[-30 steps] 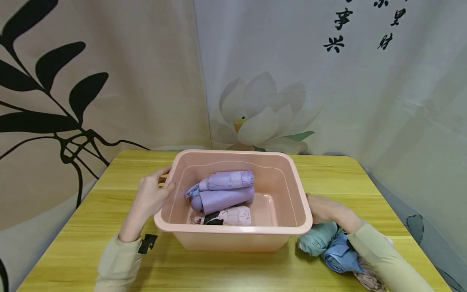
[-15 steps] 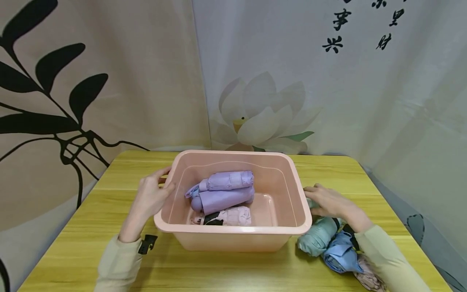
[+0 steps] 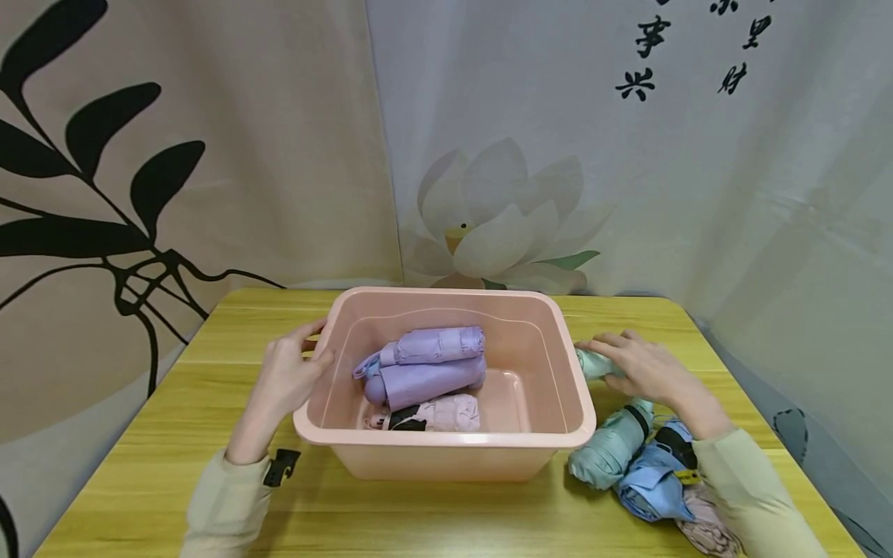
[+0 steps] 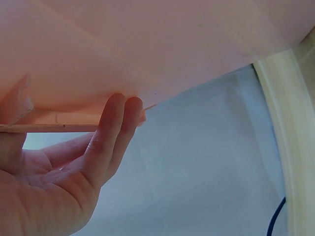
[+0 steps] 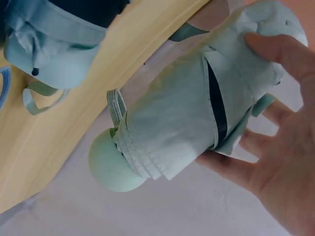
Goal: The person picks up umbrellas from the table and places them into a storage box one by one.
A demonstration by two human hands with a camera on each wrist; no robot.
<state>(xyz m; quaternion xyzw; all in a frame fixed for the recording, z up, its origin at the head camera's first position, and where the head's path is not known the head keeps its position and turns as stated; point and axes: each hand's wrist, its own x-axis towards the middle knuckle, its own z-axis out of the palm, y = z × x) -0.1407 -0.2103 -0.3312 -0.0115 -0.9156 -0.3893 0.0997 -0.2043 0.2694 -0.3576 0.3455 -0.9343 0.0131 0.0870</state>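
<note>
A pink plastic basin (image 3: 446, 439) stands mid-table, holding two purple folding umbrellas (image 3: 432, 380) and a pale pink one (image 3: 453, 412) with a black band. My left hand (image 3: 293, 372) holds the basin's left rim; in the left wrist view its fingers (image 4: 110, 132) lie against the outer wall. Beside the right rim, my right hand (image 3: 649, 372) grips a mint-green folding umbrella (image 5: 167, 113), thumb on one side and fingers on the other. Its round handle end and loop strap show in the right wrist view. Head view: my hand covers part of this umbrella (image 3: 594, 364).
Right of the basin lie a teal folded umbrella (image 3: 607, 453), a blue one (image 3: 652, 484) and a pinkish-beige one (image 3: 708, 523), partly under my right forearm. The wooden table (image 3: 418, 519) ends at a printed curtain (image 3: 488, 116) behind.
My right hand has risen from among the umbrellas by the basin, bringing up the mint-green umbrella towards the right rim. My left hand and the basin have stayed in place.
</note>
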